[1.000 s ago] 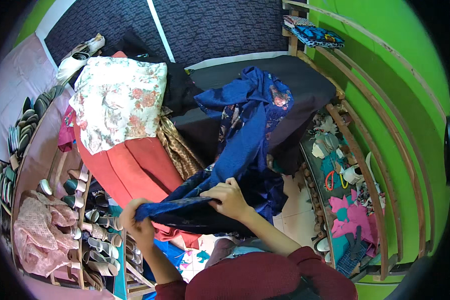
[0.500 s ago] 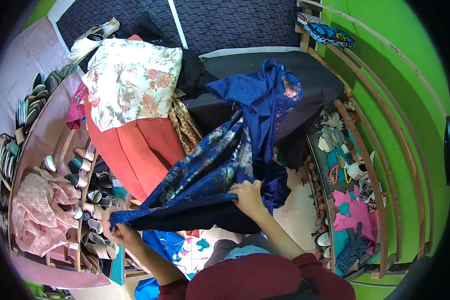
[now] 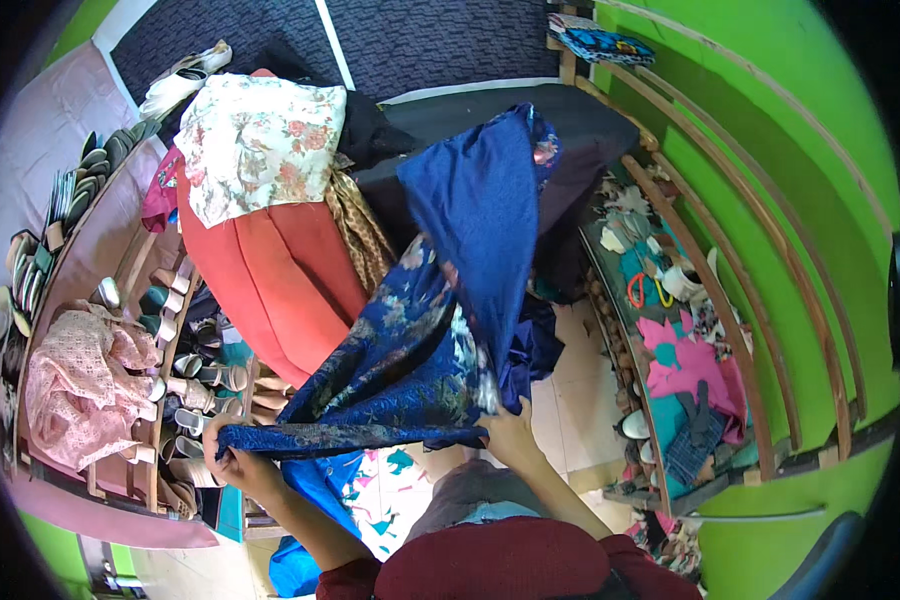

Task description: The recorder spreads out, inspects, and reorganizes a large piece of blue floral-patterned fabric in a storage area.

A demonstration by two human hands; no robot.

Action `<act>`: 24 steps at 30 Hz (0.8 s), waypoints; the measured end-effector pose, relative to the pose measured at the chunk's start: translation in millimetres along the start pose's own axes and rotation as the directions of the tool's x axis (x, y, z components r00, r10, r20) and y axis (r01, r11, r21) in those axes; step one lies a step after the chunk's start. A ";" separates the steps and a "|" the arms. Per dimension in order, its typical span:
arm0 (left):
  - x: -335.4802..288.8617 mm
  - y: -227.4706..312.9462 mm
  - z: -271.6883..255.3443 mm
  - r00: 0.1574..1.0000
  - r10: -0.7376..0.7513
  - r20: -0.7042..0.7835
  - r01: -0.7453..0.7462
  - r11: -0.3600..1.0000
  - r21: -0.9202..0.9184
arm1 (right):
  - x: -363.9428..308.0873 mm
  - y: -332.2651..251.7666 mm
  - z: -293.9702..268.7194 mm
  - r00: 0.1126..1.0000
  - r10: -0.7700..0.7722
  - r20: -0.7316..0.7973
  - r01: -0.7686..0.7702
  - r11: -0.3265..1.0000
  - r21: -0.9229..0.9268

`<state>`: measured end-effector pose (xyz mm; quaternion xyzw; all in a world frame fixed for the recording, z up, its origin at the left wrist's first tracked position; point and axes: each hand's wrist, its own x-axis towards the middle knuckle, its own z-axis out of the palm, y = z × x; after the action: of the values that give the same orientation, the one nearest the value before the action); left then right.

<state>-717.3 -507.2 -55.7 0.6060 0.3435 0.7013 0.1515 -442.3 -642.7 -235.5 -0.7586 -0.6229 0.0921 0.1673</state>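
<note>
A dark blue floral cloth (image 3: pixel 400 370) hangs stretched in front of me, its near edge folded over into a band. My left hand (image 3: pixel 232 462) pinches one end of that band, thumb on top. At the band's other end, my right hand (image 3: pixel 510 432) grips the cloth; some of its fingers are hidden by the fabric. The far part of the cloth, with a plain blue face (image 3: pixel 480 190), lies up over the black-covered table (image 3: pixel 450 112). Red fabric (image 3: pixel 260 270) and a white floral cloth (image 3: pixel 260 140) are heaped to the left of it.
Shoe racks with several shoes (image 3: pixel 195 393) stand at the left, with a pink lacy cloth (image 3: pixel 85 385) over one. Wooden rails (image 3: pixel 760 230) run along the green wall at right, above a shelf holding pink fabric (image 3: pixel 685 365). Scraps (image 3: pixel 380 500) litter the tiled floor.
My right hand has moved down and slightly right along with the cloth's edge. The far part has flipped to show more plain blue, and the dark underside below the band no longer shows.
</note>
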 end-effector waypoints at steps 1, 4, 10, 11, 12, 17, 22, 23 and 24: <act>-1.1 7.2 -4.1 1.000 -0.001 0.010 0.002 1.000 -0.007 | -15.9 -5.9 2.1 1.000 0.012 -0.002 -0.012 1.000 0.002; -3.9 29.1 -9.2 1.000 -0.022 -0.017 0.021 0.999 -0.044 | -55.4 -14.1 5.6 0.959 0.133 0.251 -0.124 0.991 -0.049; -3.8 39.1 -17.3 0.998 -0.058 -0.018 0.055 0.989 -0.136 | -97.7 -21.8 18.5 0.920 0.096 0.380 -0.085 0.995 -0.044; -3.4 38.4 -19.7 0.998 -0.058 -0.019 0.055 0.989 -0.137 | -96.4 -22.4 16.4 0.925 0.128 0.357 -0.108 0.991 -0.077; -1.4 37.5 -21.0 1.000 -0.029 0.011 0.030 0.990 -0.135 | -95.5 -22.7 15.2 0.929 0.161 0.333 -0.132 0.985 -0.108; 3.8 39.6 -27.0 0.996 -0.076 0.053 0.086 0.972 -0.218 | -98.5 -2.0 29.2 0.973 0.162 0.166 -0.153 0.986 -0.067; 21.8 17.0 -36.1 0.994 -0.024 0.110 0.038 0.991 -0.130 | -87.6 13.9 15.2 0.959 0.285 0.016 -0.285 0.958 0.014; 27.0 9.9 -33.8 0.995 -0.007 0.100 0.018 0.994 -0.109 | -81.4 20.2 10.0 0.946 0.323 0.024 -0.323 0.946 0.007; 32.4 8.9 -28.9 0.989 -0.064 0.131 0.083 0.986 -0.144 | -78.4 27.5 5.7 0.928 0.346 -0.135 -0.344 0.938 0.040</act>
<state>-750.2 -501.8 -26.4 0.6229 0.3022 0.6792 0.2435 -435.3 -723.1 -256.3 -0.8596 -0.4658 0.0715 0.1976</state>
